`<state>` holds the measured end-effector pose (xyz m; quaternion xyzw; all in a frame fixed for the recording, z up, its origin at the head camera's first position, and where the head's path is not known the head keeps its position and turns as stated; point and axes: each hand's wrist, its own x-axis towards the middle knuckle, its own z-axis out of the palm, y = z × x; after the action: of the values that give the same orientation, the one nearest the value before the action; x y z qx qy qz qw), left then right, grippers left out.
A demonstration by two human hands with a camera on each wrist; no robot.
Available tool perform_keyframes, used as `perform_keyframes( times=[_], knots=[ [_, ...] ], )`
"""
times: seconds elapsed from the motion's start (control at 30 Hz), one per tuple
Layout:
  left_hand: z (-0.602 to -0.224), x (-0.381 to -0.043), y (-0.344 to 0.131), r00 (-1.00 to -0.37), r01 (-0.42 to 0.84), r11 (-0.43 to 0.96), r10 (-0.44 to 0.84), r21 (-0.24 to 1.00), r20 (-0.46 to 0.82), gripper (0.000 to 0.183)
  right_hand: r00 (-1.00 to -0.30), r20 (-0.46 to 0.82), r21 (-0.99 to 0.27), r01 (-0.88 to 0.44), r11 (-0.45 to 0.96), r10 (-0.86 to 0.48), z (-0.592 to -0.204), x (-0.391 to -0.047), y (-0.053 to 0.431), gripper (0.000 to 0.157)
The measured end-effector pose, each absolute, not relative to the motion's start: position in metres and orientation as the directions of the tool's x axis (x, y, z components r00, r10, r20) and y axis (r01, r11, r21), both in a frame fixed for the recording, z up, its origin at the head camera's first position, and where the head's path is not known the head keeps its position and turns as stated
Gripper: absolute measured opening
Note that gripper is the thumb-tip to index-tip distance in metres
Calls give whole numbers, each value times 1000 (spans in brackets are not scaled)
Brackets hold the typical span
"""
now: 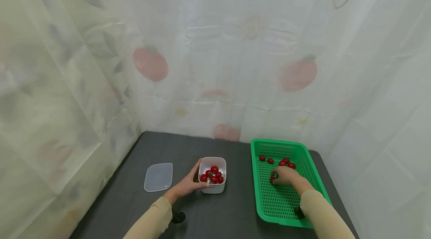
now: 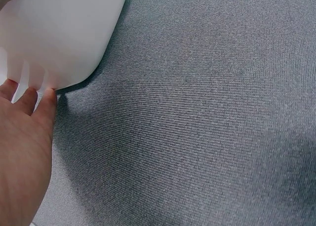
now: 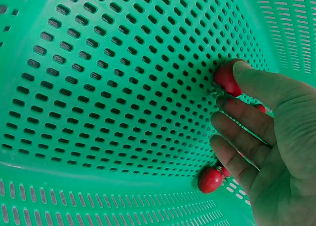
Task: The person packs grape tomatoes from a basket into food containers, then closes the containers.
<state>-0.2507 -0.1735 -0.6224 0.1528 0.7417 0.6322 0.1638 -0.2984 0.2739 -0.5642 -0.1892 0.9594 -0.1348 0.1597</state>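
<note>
My left hand [image 1: 186, 185] grips a small white container [image 1: 213, 189] on the dark table, thumb at the near side and fingers round its left side. Inside lie several red cherry tomatoes [image 1: 213, 179]. In the left wrist view, fingertips of the left hand [image 2: 24, 152] touch the container's wall [image 2: 64, 28]. My right hand [image 1: 286, 175] reaches into a green perforated basket [image 1: 277, 205]. Between its thumb and index finger it pinches a cherry tomato [image 3: 227, 79] with a green stem; the other fingers are spread out below.
Several more cherry tomatoes [image 1: 282, 163] lie toward the basket's far end. A translucent square lid [image 1: 158, 177] rests on the table [image 1: 188, 216], left of the container. Patterned curtains [image 1: 215, 63] hang behind and at both sides.
</note>
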Motion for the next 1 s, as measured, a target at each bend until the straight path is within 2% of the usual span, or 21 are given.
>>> perform_keyframes(
  times=[0.3,1.0],
  knots=[
    [-620,-249,-173,-899,28,159,435,987,-44,109,-872,-262,-354,-313,881,-415,-559,-294,275,26],
    [-615,-247,-172,-904,7,185,422,983,-73,109,-864,-261,-397,-310,864,-430,-561,-291,273,24]
  ],
)
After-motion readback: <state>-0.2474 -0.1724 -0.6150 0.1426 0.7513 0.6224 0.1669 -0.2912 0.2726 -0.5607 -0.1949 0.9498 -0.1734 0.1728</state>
